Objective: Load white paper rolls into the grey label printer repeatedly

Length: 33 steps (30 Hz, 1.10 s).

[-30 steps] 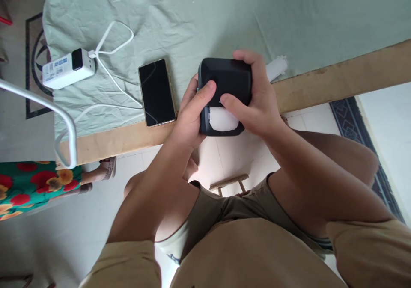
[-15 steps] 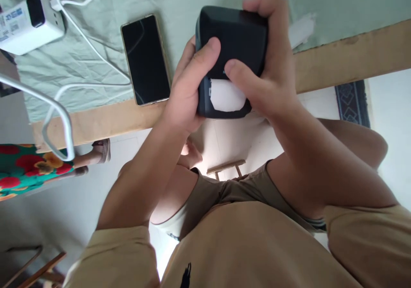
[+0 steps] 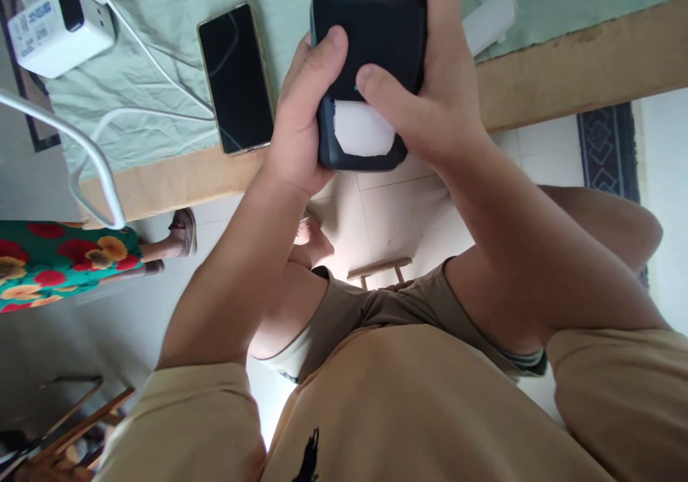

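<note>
Clearly both hands grip the dark box [image 3: 370,45], held in the air above the bed's wooden front edge [image 3: 564,66]: left hand [image 3: 298,120] and right hand [image 3: 435,102] clasp its sides, thumbs near the white label [image 3: 361,129]. Steady, even thumb pressure would serve best, I judge.

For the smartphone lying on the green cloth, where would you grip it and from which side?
Likely by the long edges of the smartphone, from above. It lies flat, screen up, on the green cloth, short end near the wooden edge. A white cable runs along its left.
</note>
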Each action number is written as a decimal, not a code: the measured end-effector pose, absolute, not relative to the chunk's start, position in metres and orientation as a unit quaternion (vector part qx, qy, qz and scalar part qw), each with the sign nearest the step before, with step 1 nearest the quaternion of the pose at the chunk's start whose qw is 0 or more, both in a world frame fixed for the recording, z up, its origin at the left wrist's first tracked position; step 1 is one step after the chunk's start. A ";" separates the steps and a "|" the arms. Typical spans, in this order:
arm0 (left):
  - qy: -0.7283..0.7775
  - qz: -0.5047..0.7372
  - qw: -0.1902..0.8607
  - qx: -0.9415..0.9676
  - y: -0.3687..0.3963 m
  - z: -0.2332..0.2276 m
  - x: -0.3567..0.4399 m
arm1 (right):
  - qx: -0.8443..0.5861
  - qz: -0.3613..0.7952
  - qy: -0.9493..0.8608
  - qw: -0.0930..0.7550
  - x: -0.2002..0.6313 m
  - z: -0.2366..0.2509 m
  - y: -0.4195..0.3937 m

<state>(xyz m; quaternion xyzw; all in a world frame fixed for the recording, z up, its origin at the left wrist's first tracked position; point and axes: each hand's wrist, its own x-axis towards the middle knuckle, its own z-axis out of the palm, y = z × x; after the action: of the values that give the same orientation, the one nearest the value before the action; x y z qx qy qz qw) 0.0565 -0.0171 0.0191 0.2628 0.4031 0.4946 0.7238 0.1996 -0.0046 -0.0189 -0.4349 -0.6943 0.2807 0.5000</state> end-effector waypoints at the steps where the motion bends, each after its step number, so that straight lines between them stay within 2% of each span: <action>1: 0.372 0.500 0.710 0.328 -0.017 0.018 0.056 | -0.436 0.282 -0.691 0.503 0.199 -0.019 -0.005; 4: 0.349 0.470 0.694 0.419 -0.017 0.014 0.054 | -0.432 0.288 -0.687 0.508 0.199 -0.018 -0.003; 7: 0.396 0.466 0.684 0.398 -0.019 0.015 0.056 | -0.411 0.276 -0.707 0.506 0.198 -0.022 0.002; 10: 0.433 0.514 0.652 0.352 -0.021 0.019 0.063 | -0.381 0.247 -0.722 0.522 0.198 -0.028 0.009; 15: 0.377 0.509 0.682 0.365 -0.018 0.022 0.067 | -0.415 0.269 -0.699 0.516 0.196 -0.028 0.006; 23: 0.372 0.548 0.669 0.337 -0.021 0.023 0.070 | -0.447 0.283 -0.687 0.498 0.197 -0.020 -0.001; 28: 0.286 0.511 0.696 0.416 -0.016 0.015 0.061 | -0.473 0.282 -0.668 0.500 0.195 -0.016 -0.003; 33: 0.314 0.467 0.710 0.424 -0.013 0.017 0.058 | -0.480 0.298 -0.665 0.489 0.193 -0.013 -0.004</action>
<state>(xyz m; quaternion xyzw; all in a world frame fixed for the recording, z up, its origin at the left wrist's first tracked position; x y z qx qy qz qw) 0.0585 -0.0126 0.0171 0.4238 0.3145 0.4669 0.7096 0.1926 -0.0042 -0.0126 -0.4797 -0.6649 0.2981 0.4887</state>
